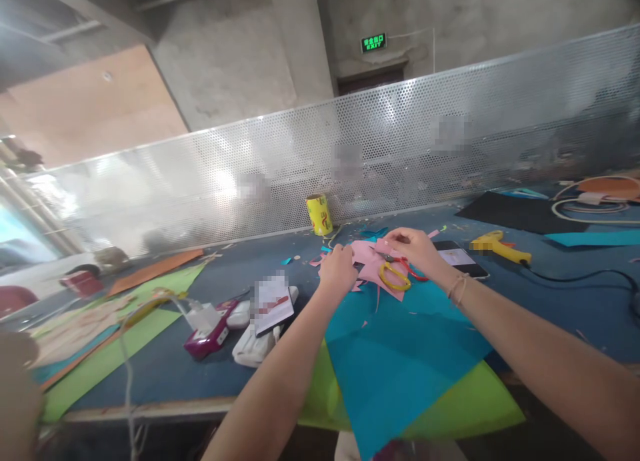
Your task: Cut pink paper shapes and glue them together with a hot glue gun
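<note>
My right hand (414,249) pinches a small piece of pink paper (383,246) between thumb and fingers. My left hand (340,269) is curled closed on the left edge of a larger pink paper (369,268); its fingertips are partly hidden. Scissors (395,276) with one yellow and one red handle loop lie on the pink paper, just below my right hand, and no hand holds them. Beneath all this a large blue sheet (407,354) hangs over the table's front edge, on top of a lime green sheet (490,398).
A yellow can-like roll (319,214) stands by the perforated metal screen (280,161). Phones (463,260) (273,304) lie on both sides. A yellow glue gun (503,248) trails a black cord at right. A purple power strip (213,338) and coloured sheets (145,318) are at left.
</note>
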Demonstrator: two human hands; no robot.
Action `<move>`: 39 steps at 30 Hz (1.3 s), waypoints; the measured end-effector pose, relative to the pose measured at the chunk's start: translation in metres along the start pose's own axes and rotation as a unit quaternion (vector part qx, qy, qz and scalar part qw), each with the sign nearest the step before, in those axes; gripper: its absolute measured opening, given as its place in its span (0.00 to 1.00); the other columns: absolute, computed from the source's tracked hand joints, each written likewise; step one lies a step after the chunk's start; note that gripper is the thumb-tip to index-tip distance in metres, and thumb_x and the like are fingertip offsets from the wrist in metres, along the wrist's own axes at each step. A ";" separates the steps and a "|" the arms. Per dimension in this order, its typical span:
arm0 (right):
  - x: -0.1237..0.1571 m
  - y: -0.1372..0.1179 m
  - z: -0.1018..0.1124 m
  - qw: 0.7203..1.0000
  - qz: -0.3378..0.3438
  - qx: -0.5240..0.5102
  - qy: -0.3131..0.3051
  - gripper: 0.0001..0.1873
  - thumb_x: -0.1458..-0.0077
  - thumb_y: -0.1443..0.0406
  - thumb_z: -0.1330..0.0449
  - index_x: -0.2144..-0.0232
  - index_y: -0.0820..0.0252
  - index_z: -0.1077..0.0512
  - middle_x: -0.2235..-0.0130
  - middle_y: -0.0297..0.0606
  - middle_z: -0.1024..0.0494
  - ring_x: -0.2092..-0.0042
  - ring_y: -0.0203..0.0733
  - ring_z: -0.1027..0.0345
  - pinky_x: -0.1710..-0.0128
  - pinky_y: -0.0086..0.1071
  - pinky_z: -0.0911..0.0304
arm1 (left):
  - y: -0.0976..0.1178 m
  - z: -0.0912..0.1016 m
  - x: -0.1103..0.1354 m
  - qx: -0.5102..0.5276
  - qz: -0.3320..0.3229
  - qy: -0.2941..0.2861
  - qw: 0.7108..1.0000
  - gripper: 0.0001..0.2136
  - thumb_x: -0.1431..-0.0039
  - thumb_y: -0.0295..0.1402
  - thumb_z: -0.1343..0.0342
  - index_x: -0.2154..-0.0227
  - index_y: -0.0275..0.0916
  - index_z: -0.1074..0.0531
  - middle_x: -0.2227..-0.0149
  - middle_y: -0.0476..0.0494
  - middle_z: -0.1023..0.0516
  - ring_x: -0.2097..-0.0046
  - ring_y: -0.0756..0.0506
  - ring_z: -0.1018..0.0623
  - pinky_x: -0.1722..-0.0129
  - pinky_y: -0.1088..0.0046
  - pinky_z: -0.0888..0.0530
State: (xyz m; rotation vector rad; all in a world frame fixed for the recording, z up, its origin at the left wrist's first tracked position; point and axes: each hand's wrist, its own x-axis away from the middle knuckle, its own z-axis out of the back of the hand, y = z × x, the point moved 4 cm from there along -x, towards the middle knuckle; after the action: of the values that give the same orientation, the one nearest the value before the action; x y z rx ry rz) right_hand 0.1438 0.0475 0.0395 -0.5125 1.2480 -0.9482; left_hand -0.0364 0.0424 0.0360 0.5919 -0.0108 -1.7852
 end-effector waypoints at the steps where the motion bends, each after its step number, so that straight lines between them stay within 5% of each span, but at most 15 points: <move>1: -0.001 0.001 0.001 1.000 -0.001 0.008 0.005 0.07 0.55 0.63 0.43 0.75 0.60 0.28 0.70 0.39 0.24 0.68 0.39 0.32 0.65 0.35 0.37 | -0.002 0.001 0.002 -0.053 0.002 -0.042 0.998 0.12 0.54 0.24 0.50 0.64 0.36 0.32 0.58 0.32 0.27 0.54 0.36 0.27 0.58 0.61 0.32; 5: -0.002 0.004 0.005 0.999 0.012 0.039 0.010 0.08 0.55 0.62 0.42 0.75 0.60 0.27 0.71 0.39 0.23 0.69 0.39 0.32 0.65 0.35 0.37 | -0.003 -0.002 0.011 -0.137 -0.015 -0.168 0.976 0.14 0.58 0.34 0.44 0.65 0.37 0.28 0.58 0.30 0.26 0.56 0.34 0.27 0.59 0.60 0.31; 10: -0.003 0.010 0.002 0.998 -0.006 0.057 -0.020 0.06 0.55 0.64 0.43 0.75 0.60 0.28 0.70 0.39 0.24 0.69 0.39 0.32 0.66 0.34 0.37 | 0.002 -0.004 0.014 -0.178 -0.031 -0.207 0.962 0.15 0.60 0.30 0.44 0.65 0.38 0.27 0.58 0.29 0.26 0.54 0.33 0.28 0.59 0.59 0.32; 17: 0.000 0.012 -0.005 0.997 -0.009 0.034 -0.070 0.03 0.55 0.65 0.43 0.75 0.60 0.31 0.73 0.36 0.25 0.70 0.38 0.32 0.67 0.33 0.36 | 0.002 -0.002 0.012 -0.189 -0.067 -0.206 0.958 0.12 0.57 0.37 0.44 0.68 0.38 0.26 0.58 0.30 0.26 0.51 0.31 0.31 0.55 0.55 0.35; 27: -0.001 0.011 -0.003 0.996 -0.015 0.062 -0.056 0.03 0.55 0.65 0.43 0.76 0.60 0.31 0.71 0.38 0.25 0.69 0.39 0.31 0.67 0.33 0.36 | -0.005 0.010 0.005 -0.163 -0.045 -0.142 0.975 0.08 0.62 0.27 0.43 0.73 0.37 0.28 0.66 0.37 0.23 0.60 0.37 0.26 0.54 0.56 0.39; 29: -0.002 0.010 -0.002 0.996 -0.019 0.064 -0.054 0.04 0.55 0.66 0.43 0.76 0.61 0.30 0.71 0.39 0.25 0.69 0.39 0.31 0.67 0.33 0.36 | -0.005 0.014 0.001 -0.119 -0.047 -0.138 0.982 0.03 0.63 0.28 0.43 0.80 0.37 0.29 0.72 0.40 0.25 0.66 0.40 0.26 0.62 0.64 0.35; 32: -0.002 0.009 0.000 0.997 -0.027 0.054 -0.052 0.04 0.56 0.66 0.43 0.76 0.61 0.29 0.71 0.38 0.25 0.68 0.39 0.32 0.67 0.33 0.37 | 0.006 0.019 -0.001 0.051 -0.111 -0.142 0.982 0.07 0.60 0.32 0.43 0.86 0.37 0.34 0.82 0.49 0.34 0.76 0.49 0.33 0.74 0.73 0.39; 37: -0.004 0.015 0.004 0.996 -0.069 -0.057 -0.020 0.05 0.60 0.66 0.40 0.75 0.61 0.29 0.72 0.37 0.27 0.70 0.37 0.34 0.67 0.33 0.37 | 0.033 0.016 0.011 0.225 -0.213 -0.209 0.927 0.11 0.53 0.36 0.46 0.85 0.37 0.33 0.84 0.53 0.38 0.80 0.54 0.40 0.80 0.77 0.45; 39: -0.004 0.020 0.004 0.979 -0.121 -0.165 -0.025 0.06 0.60 0.66 0.39 0.75 0.61 0.30 0.74 0.34 0.29 0.72 0.35 0.35 0.69 0.32 0.37 | 0.042 0.015 0.014 0.254 -0.249 -0.167 0.919 0.11 0.49 0.37 0.49 0.81 0.37 0.30 0.81 0.52 0.35 0.78 0.53 0.37 0.79 0.77 0.42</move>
State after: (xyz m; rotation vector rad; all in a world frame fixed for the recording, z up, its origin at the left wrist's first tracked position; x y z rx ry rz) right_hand 0.1538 0.0606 0.0273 -0.9613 1.3241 -0.9263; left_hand -0.0066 0.0127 0.0563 0.6872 -0.6262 -2.3883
